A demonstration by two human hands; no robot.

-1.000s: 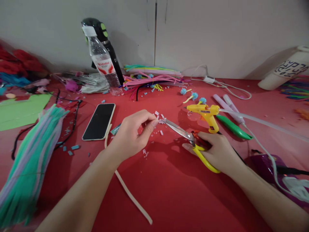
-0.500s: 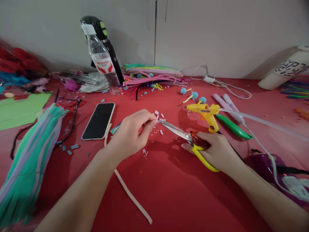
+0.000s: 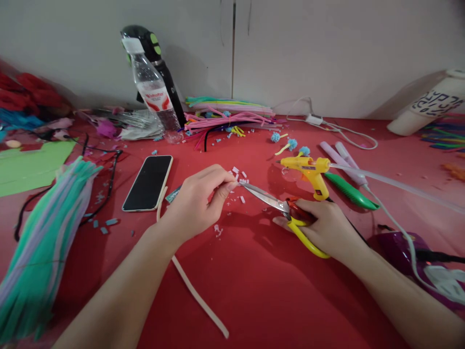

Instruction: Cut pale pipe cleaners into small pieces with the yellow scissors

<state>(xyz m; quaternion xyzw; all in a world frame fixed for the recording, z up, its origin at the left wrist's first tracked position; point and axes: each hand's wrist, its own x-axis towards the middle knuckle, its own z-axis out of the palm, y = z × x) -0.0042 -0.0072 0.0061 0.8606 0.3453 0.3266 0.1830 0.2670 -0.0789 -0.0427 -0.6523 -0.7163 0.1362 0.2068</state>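
My left hand (image 3: 198, 198) is closed in a pinch of thumb and forefinger, right at the scissors' tip. Whatever small thing sits in that pinch is mostly hidden. The scissors (image 3: 263, 196), with a yellow and a red handle loop, are held in my right hand (image 3: 323, 223). Their blades look nearly closed and point left to my left fingertips. Just behind the blade tip lie several pale pink snippets (image 3: 242, 199). A long cream pipe cleaner (image 3: 199, 296) lies on the red tabletop (image 3: 265, 300), passing beneath my left wrist.
A yellow glue gun (image 3: 308, 167) stands just beyond my right hand, beside a green-handled tool (image 3: 352, 191). A phone (image 3: 148, 183) and a bundle of green and lilac pipe cleaners (image 3: 54, 242) lie left. Behind are a plastic bottle (image 3: 154, 92) and pink pipe cleaners (image 3: 228, 120).
Both hands and the scissors hold practically the same place. Only a very slight shift of the whole view shows.
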